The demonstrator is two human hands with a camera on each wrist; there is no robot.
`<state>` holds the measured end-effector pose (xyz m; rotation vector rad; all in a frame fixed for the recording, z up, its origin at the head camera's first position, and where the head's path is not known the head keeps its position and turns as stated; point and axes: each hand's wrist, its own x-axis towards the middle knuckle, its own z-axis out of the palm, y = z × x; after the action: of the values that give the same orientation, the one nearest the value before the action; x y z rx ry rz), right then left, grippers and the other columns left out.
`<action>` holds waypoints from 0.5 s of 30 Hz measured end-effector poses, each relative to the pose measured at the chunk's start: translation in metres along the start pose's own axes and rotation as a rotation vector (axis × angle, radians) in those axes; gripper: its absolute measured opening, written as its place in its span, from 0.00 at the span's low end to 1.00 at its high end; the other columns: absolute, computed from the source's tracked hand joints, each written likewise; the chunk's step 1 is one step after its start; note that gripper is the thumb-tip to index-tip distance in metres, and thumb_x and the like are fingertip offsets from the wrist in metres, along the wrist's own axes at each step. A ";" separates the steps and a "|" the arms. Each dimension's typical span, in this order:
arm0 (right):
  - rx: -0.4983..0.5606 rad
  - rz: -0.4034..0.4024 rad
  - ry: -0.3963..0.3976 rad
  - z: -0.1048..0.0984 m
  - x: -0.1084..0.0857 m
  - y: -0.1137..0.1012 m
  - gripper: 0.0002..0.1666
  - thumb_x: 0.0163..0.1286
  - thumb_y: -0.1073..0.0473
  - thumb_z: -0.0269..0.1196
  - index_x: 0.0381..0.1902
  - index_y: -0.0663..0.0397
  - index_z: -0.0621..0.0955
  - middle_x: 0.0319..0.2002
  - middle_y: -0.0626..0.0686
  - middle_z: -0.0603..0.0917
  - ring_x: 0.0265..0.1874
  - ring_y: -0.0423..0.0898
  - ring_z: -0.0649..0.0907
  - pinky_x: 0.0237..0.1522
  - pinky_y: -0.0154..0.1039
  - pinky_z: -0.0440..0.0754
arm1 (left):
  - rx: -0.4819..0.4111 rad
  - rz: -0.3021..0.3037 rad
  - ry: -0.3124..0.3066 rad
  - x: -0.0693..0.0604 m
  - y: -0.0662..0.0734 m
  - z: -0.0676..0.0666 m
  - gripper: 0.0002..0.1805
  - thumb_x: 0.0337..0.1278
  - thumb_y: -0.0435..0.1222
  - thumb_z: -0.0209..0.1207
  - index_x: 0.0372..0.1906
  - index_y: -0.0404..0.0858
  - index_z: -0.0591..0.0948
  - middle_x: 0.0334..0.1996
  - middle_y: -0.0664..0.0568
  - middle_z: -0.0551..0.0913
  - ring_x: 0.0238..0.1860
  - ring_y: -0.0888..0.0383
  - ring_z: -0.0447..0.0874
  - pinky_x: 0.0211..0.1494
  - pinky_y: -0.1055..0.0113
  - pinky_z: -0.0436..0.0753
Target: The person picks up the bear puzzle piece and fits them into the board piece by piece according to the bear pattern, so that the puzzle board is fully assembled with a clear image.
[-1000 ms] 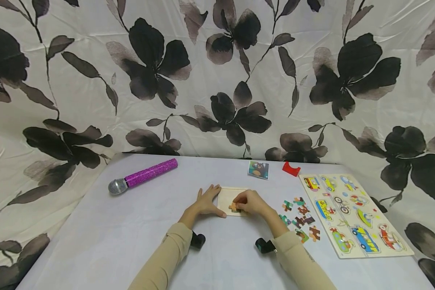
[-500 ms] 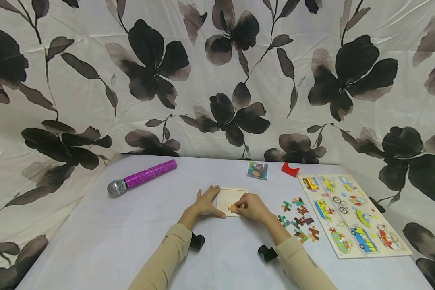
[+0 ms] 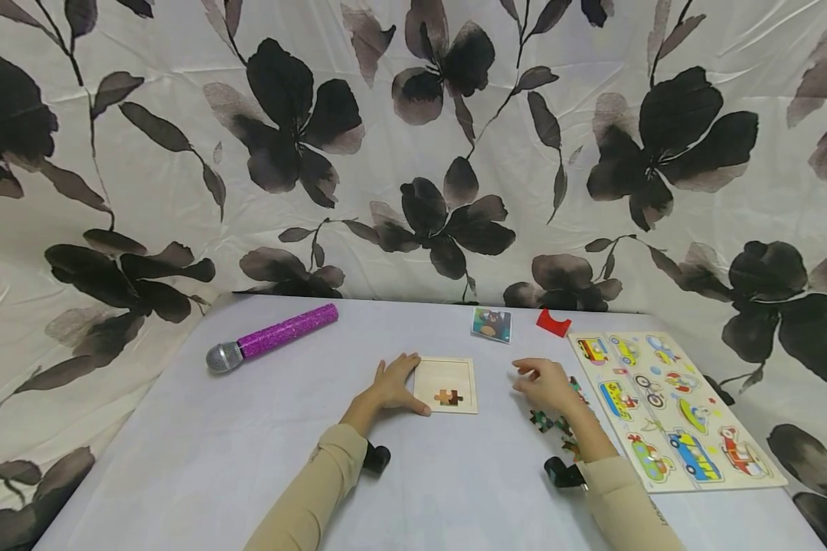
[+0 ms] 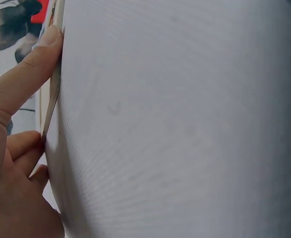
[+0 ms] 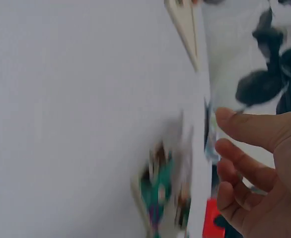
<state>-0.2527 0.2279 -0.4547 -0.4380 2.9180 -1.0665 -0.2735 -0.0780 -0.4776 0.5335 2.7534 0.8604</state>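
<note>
In the head view the left hand (image 3: 388,386) lies spread, grip released, against the left edge of the wooden tray (image 3: 448,373), whose near part holds two puzzle pieces (image 3: 444,397); these are hidden in the left wrist view, which shows the tray edge-on. The right hand (image 3: 547,386), grip released, partly covers loose pieces (image 3: 542,421) right of the tray on the desk (image 3: 448,482); the right wrist view shows some, blurred.

**Mostly ones and twos, with a single ten**

One left hand (image 3: 394,385), one right hand (image 3: 543,384), two sleeves (image 3: 320,482). One tray (image 3: 444,373) with two puzzle pieces (image 3: 449,397) in it. Several loose pieces (image 3: 541,420), partly hidden, so their exact number cannot be told. One microphone (image 3: 276,339), one card (image 3: 491,324), one red cutout (image 3: 554,323). One board (image 3: 768,480) with ten large pictures (image 3: 694,454).
</note>
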 end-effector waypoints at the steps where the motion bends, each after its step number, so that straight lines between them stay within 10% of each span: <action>1: -0.022 0.025 0.004 -0.005 -0.003 0.006 0.22 0.59 0.65 0.65 0.52 0.69 0.78 0.43 0.64 0.83 0.36 0.52 0.78 0.37 0.42 0.78 | 0.000 -0.002 0.001 0.000 0.000 0.000 0.57 0.30 0.48 0.76 0.69 0.31 0.61 0.71 0.42 0.58 0.72 0.44 0.49 0.71 0.41 0.39; 9: -0.143 0.200 -0.059 -0.024 -0.022 0.033 0.29 0.58 0.56 0.68 0.53 0.71 0.77 0.49 0.68 0.79 0.50 0.64 0.77 0.51 0.57 0.76 | 0.013 -0.001 -0.008 0.001 -0.001 0.001 0.57 0.30 0.49 0.76 0.69 0.32 0.61 0.71 0.42 0.58 0.72 0.45 0.49 0.72 0.41 0.39; 15: -0.143 0.198 -0.068 -0.026 -0.026 0.034 0.19 0.61 0.58 0.66 0.43 0.70 0.82 0.41 0.63 0.81 0.42 0.57 0.79 0.45 0.53 0.78 | 0.014 -0.005 -0.005 0.001 -0.002 0.002 0.57 0.30 0.49 0.76 0.69 0.32 0.61 0.71 0.42 0.58 0.72 0.45 0.49 0.72 0.41 0.39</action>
<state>-0.2393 0.2759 -0.4591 -0.1766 2.9124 -0.8056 -0.2743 -0.0781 -0.4798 0.5304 2.7572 0.8378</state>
